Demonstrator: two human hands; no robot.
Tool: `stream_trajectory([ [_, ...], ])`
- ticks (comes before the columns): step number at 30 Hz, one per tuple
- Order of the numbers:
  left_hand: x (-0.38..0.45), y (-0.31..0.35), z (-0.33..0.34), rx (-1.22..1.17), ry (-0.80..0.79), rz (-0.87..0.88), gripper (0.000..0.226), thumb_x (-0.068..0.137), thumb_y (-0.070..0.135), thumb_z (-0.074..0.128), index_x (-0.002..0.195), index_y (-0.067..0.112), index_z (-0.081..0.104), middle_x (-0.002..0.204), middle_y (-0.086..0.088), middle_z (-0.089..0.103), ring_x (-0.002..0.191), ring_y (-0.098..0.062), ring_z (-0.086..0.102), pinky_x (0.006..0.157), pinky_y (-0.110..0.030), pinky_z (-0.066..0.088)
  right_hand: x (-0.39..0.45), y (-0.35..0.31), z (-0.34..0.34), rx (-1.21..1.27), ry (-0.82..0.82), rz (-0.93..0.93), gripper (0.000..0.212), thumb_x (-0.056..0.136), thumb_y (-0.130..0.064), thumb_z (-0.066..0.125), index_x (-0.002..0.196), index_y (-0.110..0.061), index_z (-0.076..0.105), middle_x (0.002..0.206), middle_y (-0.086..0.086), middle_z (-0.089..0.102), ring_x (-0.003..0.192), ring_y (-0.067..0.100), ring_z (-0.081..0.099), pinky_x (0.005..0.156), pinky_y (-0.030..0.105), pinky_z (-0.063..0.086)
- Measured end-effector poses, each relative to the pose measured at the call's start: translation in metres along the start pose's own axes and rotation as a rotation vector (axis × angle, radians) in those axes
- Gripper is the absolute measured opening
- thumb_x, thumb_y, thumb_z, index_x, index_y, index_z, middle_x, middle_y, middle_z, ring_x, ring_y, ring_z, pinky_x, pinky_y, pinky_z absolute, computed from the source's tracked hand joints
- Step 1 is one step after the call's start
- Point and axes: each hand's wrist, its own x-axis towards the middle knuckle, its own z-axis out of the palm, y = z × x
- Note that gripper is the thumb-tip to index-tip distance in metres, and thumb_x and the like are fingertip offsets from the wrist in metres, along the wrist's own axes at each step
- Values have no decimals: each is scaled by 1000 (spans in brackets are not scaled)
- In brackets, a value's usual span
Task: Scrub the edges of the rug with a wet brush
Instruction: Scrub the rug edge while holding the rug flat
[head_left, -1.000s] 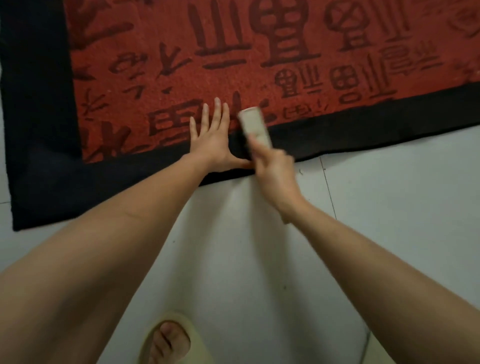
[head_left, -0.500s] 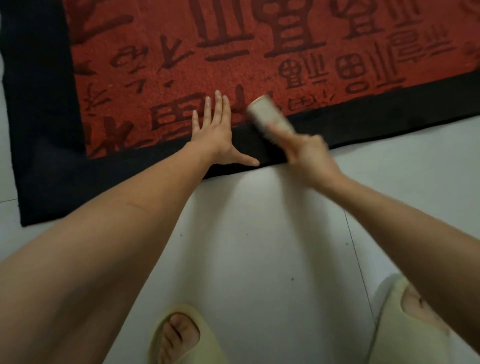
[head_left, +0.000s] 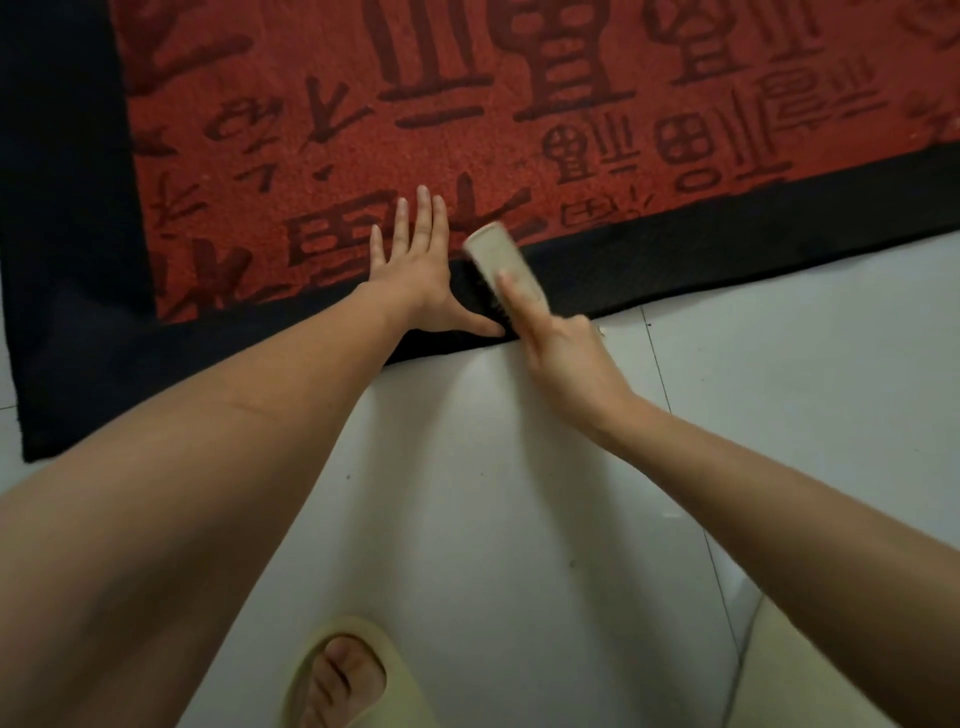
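On the black near border of the red rug (head_left: 363, 171), toward twelve o'clock, the left hand (head_left: 415, 270) presses flat, fingers straight and spread. Just at its three o'clock the right hand (head_left: 561, 348) grips a pale brush (head_left: 501, 260), bristles down on the border.

Pale grey tiled floor (head_left: 779, 415) with thin dark grout lines (head_left: 655, 358) — soft, dim, even light
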Motion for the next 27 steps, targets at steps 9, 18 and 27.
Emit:
stream_trajectory([
  [9, 2, 36, -16, -104, -91, -166, 155, 58, 62, 84, 147, 6, -31, 152, -12, -41, 142, -35, -33, 120, -50, -10, 18, 1, -4, 10, 186, 174, 59, 101, -22, 35, 152, -39, 13, 103, 29, 62, 89, 42, 60, 76, 38, 43],
  [18, 4, 40, -8, -148, -56, -176, 159, 55, 66, 84, 144, 8, -35, 149, -10, -45, 140, -33, -37, 117, -51, -15, 27, 8, -18, 23, 237, 218, 54, 101, -22, 36, 151, -38, 24, 100, 25, 62, 92, 40, 60, 75, 38, 40],
  [27, -3, 16, 17, -138, 145, 18, 152, 55, 80, 71, 152, 13, -24, 155, -11, -36, 143, -30, -33, 118, -47, -16, 49, 39, -87, -187, 128, 180, 48, 102, -27, 29, 148, -42, 28, 116, 28, 58, 99, 43, 58, 86, 41, 43],
])
